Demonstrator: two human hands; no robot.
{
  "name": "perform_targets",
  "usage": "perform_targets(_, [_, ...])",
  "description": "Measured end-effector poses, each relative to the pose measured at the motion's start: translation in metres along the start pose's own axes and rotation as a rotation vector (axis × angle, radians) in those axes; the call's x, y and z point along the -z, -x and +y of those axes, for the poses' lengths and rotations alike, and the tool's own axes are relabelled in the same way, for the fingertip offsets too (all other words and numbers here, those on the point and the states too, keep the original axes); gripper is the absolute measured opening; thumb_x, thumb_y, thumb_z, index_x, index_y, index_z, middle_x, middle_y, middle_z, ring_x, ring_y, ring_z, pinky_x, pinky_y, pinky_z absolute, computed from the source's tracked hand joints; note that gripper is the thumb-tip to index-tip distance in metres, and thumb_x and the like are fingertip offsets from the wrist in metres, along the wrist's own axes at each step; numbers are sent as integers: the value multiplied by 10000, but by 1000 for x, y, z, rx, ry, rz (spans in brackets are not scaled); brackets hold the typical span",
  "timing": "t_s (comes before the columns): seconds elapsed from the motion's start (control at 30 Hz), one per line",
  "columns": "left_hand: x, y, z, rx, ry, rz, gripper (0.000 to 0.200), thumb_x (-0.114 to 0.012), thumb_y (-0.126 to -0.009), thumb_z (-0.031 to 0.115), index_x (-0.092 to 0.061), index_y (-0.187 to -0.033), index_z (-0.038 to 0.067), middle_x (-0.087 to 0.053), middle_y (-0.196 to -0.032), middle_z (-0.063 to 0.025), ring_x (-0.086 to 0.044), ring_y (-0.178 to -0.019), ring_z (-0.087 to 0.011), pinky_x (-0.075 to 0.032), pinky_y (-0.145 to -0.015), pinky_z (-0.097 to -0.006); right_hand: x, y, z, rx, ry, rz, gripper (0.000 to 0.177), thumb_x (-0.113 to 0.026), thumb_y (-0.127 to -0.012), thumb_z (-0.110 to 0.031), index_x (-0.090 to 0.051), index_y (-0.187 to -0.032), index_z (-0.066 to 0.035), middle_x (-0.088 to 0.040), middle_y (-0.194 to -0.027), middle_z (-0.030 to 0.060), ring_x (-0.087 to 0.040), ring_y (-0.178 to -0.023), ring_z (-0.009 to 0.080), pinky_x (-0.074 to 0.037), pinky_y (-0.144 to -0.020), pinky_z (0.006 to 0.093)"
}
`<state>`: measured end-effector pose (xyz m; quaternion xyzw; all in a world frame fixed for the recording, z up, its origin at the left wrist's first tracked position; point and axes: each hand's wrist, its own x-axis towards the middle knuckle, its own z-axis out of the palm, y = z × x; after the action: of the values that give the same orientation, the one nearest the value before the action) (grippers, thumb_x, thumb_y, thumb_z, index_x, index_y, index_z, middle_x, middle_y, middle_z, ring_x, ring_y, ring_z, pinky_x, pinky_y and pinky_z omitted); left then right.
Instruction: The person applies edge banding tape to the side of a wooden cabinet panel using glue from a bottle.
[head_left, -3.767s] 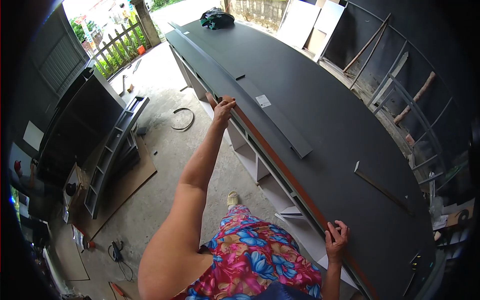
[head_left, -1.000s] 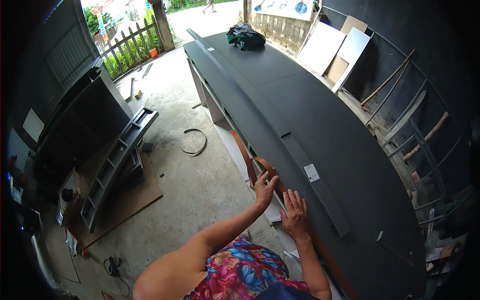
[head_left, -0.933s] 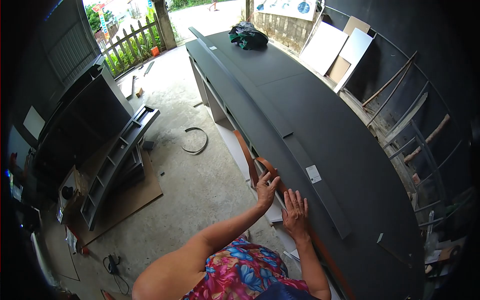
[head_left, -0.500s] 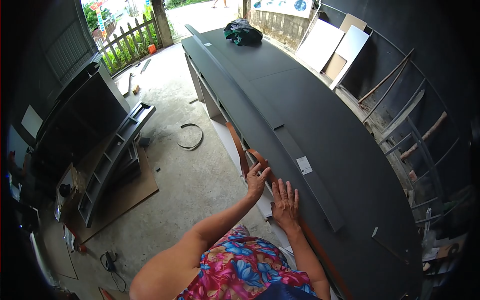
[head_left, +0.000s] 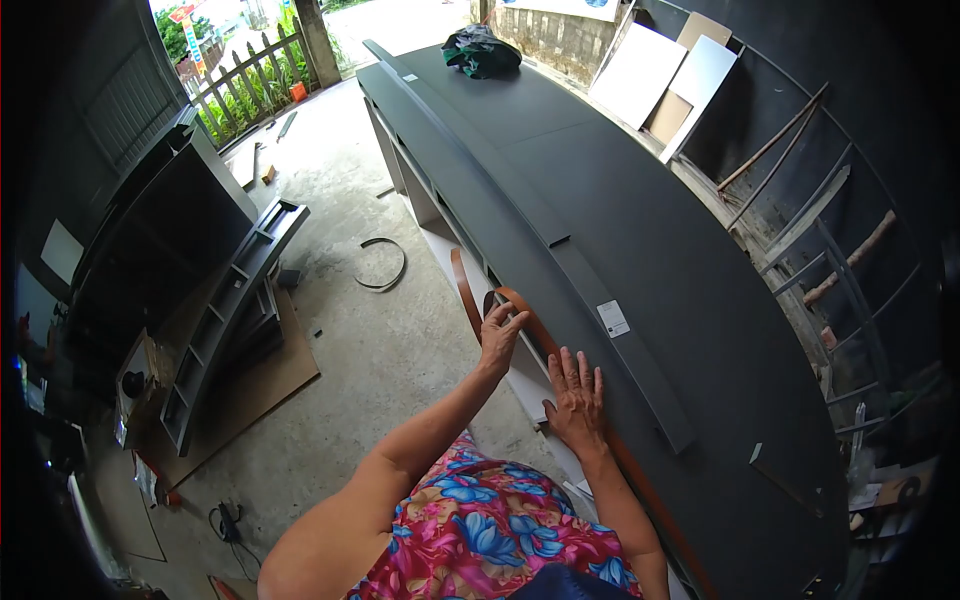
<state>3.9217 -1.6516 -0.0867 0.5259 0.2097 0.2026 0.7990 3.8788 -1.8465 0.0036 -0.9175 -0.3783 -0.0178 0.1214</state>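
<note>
A long brown edging strip (head_left: pixel 538 330) runs along the near edge of a large dark grey panel (head_left: pixel 690 270). Its loose end bends into a curl and hangs down beside the panel's side. My left hand (head_left: pixel 500 338) pinches the strip just below the curl. Behind it, my right hand (head_left: pixel 577 405) lies flat with fingers stretched out, pressing on the strip and the panel's edge. A long narrow dark grey board (head_left: pixel 580 283) rests on the panel to the right of my hands, carrying a white label (head_left: pixel 612 319).
Dark green cloth (head_left: pixel 482 52) lies bunched at the panel's far end. On the concrete floor to the left are a curled dark strip (head_left: pixel 402 265) and a slatted grey frame (head_left: pixel 235 290). White boards (head_left: pixel 635 75) and a metal rack (head_left: pixel 815 240) stand against the right wall.
My left hand has moved slightly up and to the left, and the strip's curl has shifted with it. My right hand stays flat on the edge. The view has tilted a little.
</note>
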Motion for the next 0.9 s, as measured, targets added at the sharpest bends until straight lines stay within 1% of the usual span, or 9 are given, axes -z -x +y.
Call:
perform_targets(0.1, [5, -14, -7, -44, -65, 67, 253, -663, -804, 112, -612, -1036, 26, -575, -994, 16, -535, -917, -81, -397, -822, -217, 0, -2, -1, -11, 11, -14, 784, -692, -722, -210, -294, -1391, -126, -251, -1456, 83, -238, -1335, 298, -215, -1067, 501])
perform_targets(0.13, [9, -18, -6, -27, -63, 58, 278, -666, -800, 123, -603, -1054, 32, -560, -1049, 8, -523, -935, -87, -379, -827, -199, -1, -2, -1, -19, 21, -11, 795, -698, -717, -217, -290, -1395, -141, -253, -1456, 73, -242, -1334, 293, -217, -1068, 498])
perform_targets(0.23, [11, -28, 17, 79, 95, -25, 341, -662, -801, 155, -575, -1120, 69, -547, -1106, 10, -493, -1011, -96, -339, -892, -250, 1, -5, -3, -30, 16, -28, 797, -699, -717, -222, -288, -1397, -153, -254, -1456, 65, -244, -1333, 289, -221, -1068, 495])
perform_targets(0.27, [14, -34, 24, 115, 103, -48, 398, -657, -800, 194, -542, -1175, 123, -555, -1119, 33, -453, -1087, -98, -276, -947, -321, 2, -5, -4, -37, 21, -34, 794, -697, -719, -224, -289, -1397, -161, -256, -1455, 56, -247, -1331, 288, -224, -1068, 492])
perform_targets(0.4, [19, -62, 43, 127, 239, -53, 382, -658, -791, 208, -557, -1156, 160, -558, -1128, 56, -417, -1141, -126, -209, -977, -358, 3, -8, -5, -51, 10, -47, 781, -688, -723, -225, -296, -1395, -158, -257, -1457, 49, -245, -1333, 287, -226, -1067, 492])
perform_targets(0.63, [34, -115, 78, 152, 233, 42, 271, -638, -821, 216, -605, -1082, 151, -587, -1053, 39, -461, -1081, -110, -265, -934, -382, 4, -11, -9, -86, 13, -71, 777, -676, -721, -160, -294, -1398, -155, -252, -1461, 54, -238, -1337, 289, -205, -1077, 477])
perform_targets(0.67, [36, -122, 83, 116, 241, 64, 228, -639, -828, 253, -629, -1033, 155, -602, -972, 49, -497, -936, -92, -309, -841, -344, 4, -12, -9, -87, 23, -72, 776, -677, -720, -159, -297, -1397, -156, -253, -1461, 53, -239, -1337, 288, -206, -1077, 477])
perform_targets(0.8, [55, -160, 99, 77, 328, 22, 178, -633, -840, 265, -634, -983, 158, -604, -929, 67, -507, -904, -76, -314, -807, -327, 1, -11, -9, -96, 52, -74, 774, -679, -711, -154, -310, -1391, -161, -260, -1458, 51, -244, -1335, 285, -209, -1076, 477])
perform_targets(0.9, [64, -180, 134, 97, 276, 97, 161, -622, -849, 255, -631, -975, 156, -615, -904, 79, -527, -846, -52, -313, -782, -322, 3, -13, -10, -102, 68, -80, 768, -677, -705, -154, -320, -1385, -162, -268, -1455, 50, -248, -1333, 284, -210, -1076, 478])
